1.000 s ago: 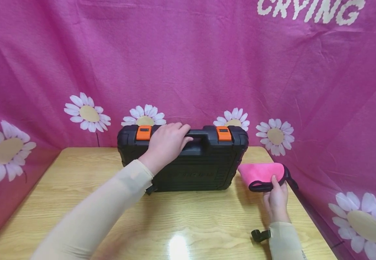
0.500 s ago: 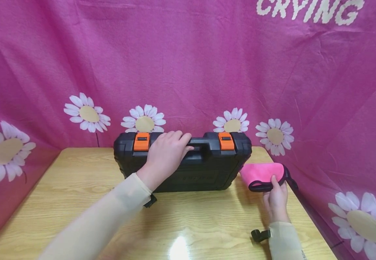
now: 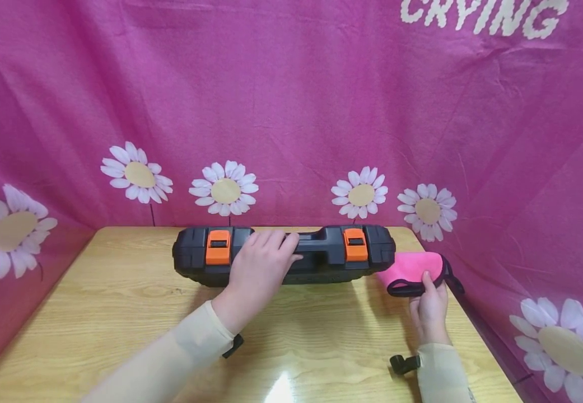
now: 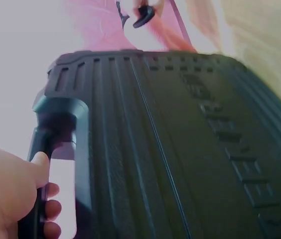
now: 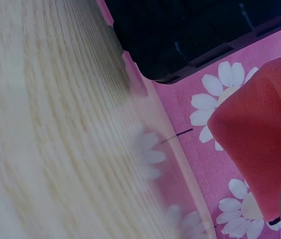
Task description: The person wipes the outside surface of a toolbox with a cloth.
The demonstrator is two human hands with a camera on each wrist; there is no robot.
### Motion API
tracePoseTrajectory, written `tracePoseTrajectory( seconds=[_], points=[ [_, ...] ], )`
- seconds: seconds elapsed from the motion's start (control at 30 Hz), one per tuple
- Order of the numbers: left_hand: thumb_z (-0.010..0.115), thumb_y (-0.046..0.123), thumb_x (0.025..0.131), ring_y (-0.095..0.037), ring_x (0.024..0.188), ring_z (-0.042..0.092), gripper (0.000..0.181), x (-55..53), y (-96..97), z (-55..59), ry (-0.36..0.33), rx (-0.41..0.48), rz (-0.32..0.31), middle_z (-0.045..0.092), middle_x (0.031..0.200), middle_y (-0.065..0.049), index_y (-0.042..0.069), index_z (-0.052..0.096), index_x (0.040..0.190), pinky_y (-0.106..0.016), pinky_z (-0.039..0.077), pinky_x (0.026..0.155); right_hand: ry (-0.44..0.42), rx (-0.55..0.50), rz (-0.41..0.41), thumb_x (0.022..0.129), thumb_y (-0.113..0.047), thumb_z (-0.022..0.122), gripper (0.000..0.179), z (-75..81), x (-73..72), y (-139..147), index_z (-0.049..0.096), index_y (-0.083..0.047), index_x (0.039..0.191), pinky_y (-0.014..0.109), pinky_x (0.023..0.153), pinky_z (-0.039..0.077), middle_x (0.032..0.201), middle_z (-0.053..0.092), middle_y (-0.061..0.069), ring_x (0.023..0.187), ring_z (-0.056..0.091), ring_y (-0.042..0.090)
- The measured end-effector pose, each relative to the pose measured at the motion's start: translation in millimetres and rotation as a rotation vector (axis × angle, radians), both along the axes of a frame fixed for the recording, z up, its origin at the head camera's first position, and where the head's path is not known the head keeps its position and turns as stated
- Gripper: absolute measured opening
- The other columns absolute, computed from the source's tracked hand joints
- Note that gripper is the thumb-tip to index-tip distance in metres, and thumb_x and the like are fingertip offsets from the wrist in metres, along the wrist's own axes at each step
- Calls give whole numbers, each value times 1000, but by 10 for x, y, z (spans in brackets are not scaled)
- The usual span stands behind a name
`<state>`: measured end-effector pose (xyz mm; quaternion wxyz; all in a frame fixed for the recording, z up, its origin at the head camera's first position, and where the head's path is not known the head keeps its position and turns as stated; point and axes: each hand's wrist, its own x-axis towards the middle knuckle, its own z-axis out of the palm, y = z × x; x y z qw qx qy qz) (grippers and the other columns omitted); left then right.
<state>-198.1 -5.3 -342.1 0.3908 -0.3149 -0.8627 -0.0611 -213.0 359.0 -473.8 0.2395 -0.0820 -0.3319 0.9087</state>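
Note:
My left hand [image 3: 261, 274] grips the handle of a black hard plastic tool case [image 3: 321, 274] with two orange latches. In the left wrist view, the fingers of my left hand [image 4: 11, 194] wrap round the handle [image 4: 33, 214], beside the ribbed face of the case [image 4: 130, 139] with raised lettering. The latched handle edge faces me, and most of the broad face is hidden in the head view. At the right, my right hand [image 3: 431, 310] pinches a folded pink cloth [image 3: 417, 268] with black edging, thumb on top. This cloth [image 5: 260, 119] hangs near the case in the right wrist view.
A light wood-grain table [image 3: 120, 313] lies under both hands. Behind it and at both sides hangs a magenta fabric [image 3: 291, 101] printed with daisies and white lettering. A small black wrist mount [image 3: 404, 365] sticks out from the right sleeve.
The case's handle edge has come down and toward me with my left hand, so its latches face me more and its broad face shows less. The right hand and cloth have stayed in place.

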Motion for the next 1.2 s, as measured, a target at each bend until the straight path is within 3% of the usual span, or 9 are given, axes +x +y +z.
tracePoseTrajectory(
  seconds=[0.27, 0.6, 0.8, 0.97, 1.2],
  points=[
    [87, 34, 83, -18, 84, 65, 41, 176, -42, -276, -23, -23, -19, 65, 90, -1, 12, 66, 110, -32, 55, 76, -14, -18, 3, 110, -11, 40, 41, 8, -6, 20, 35, -17, 151, 21, 96, 56, 138, 58, -5, 117, 64, 4],
    [78, 37, 90, -14, 82, 65, 35, 290, -96, -676, -174, -91, -76, 61, 87, 1, 11, 64, 108, -30, 56, 76, -36, -2, 17, 111, -13, 40, 55, 29, -12, 31, 23, -20, 163, 20, 100, 52, 159, 39, -4, 137, 52, 4],
    [76, 32, 91, -15, 81, 64, 30, 365, -67, -835, -220, -127, -79, 62, 88, 1, 10, 63, 106, -30, 55, 76, -29, -16, 21, 110, -13, 41, 58, 19, -2, 34, 22, -22, 164, 20, 101, 51, 160, 38, -4, 137, 51, 4],
    [76, 23, 92, -15, 79, 63, 23, 445, -12, -954, -319, -161, -87, 60, 85, 1, 9, 61, 101, -30, 56, 76, -22, -23, 19, 109, -13, 44, 58, 27, 19, 36, 23, -21, 163, 21, 99, 54, 155, 43, -4, 129, 58, 3],
    [80, 13, 84, -15, 75, 61, 23, 534, 21, -1110, -350, -177, -84, 56, 81, 1, 9, 59, 95, -28, 54, 72, -9, 5, 24, 110, -13, 40, 59, 27, 5, 30, 19, -20, 164, 18, 103, 49, 162, 35, -5, 145, 43, 3]
  ],
)
